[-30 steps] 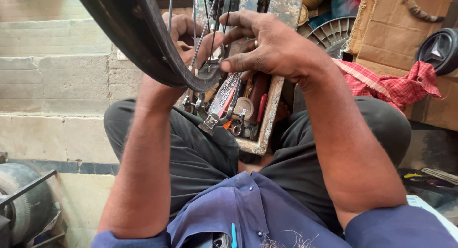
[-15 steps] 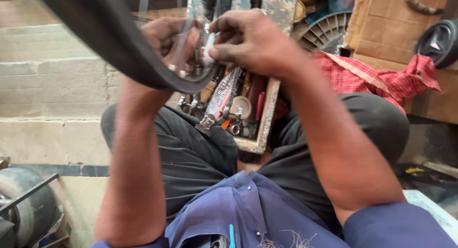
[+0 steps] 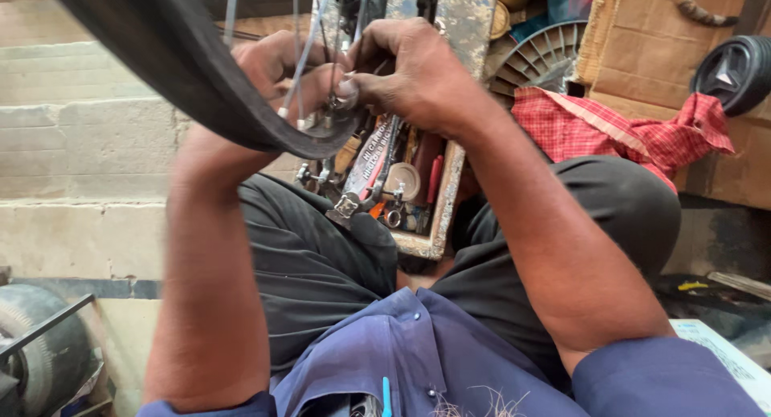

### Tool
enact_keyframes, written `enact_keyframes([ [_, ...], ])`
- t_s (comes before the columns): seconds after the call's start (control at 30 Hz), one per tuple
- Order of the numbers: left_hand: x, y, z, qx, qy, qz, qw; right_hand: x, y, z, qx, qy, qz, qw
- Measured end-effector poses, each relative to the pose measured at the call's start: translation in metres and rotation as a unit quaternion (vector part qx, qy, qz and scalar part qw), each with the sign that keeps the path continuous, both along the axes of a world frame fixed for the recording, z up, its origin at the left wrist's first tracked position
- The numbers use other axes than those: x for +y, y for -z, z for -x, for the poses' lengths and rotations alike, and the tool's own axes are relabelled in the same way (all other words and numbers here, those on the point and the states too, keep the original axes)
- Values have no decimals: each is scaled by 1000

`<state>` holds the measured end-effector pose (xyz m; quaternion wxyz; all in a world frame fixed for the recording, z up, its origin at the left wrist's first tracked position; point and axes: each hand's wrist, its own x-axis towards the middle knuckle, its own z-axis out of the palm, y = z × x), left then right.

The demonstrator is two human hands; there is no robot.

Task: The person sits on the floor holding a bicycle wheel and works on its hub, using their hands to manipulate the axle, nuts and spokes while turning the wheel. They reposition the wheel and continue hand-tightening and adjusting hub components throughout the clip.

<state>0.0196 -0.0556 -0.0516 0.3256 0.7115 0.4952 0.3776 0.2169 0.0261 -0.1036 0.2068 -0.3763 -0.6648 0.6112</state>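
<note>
A bicycle wheel with a black tyre and thin metal spokes is held up in front of me, above my lap. My left hand is behind the rim, curled around it near the spokes. My right hand pinches a small metal part at a spoke's end on the rim, fingers closed. Whether it holds a small tool is hidden by the fingers. I sit with dark trousers and a blue shirt.
An open wooden toolbox with pliers, wrenches and other tools lies between my knees. A red checked cloth lies on a cardboard box at right. A small black wheel sits far right. Stone steps are left.
The wheel has shifted left and slightly up in view. My right hand has moved closer to the rim and closed on the spoke end.
</note>
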Motion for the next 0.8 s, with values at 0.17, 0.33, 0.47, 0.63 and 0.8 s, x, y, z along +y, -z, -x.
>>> enact_keyframes([
  [0.17, -4, 13, 2, 57, -89, 68, 992, 9, -7, -11, 77, -119, -19, 990],
  [0.33, -12, 18, 17, -126, -21, 114, 985, -4, 7, 3, -7, 1, -18, 1000],
  [0.47, -11, 18, 15, 0, -4, -4, 1000, 5, 3, -10, -5, -49, -45, 998],
  [0.63, -5, 25, -3, 22, -126, 109, 986, 7, -10, -20, 9, -81, 0, 997],
  [0.8, -10, 27, -11, -83, -117, 35, 989, 1, -9, -7, 24, -45, -20, 999],
])
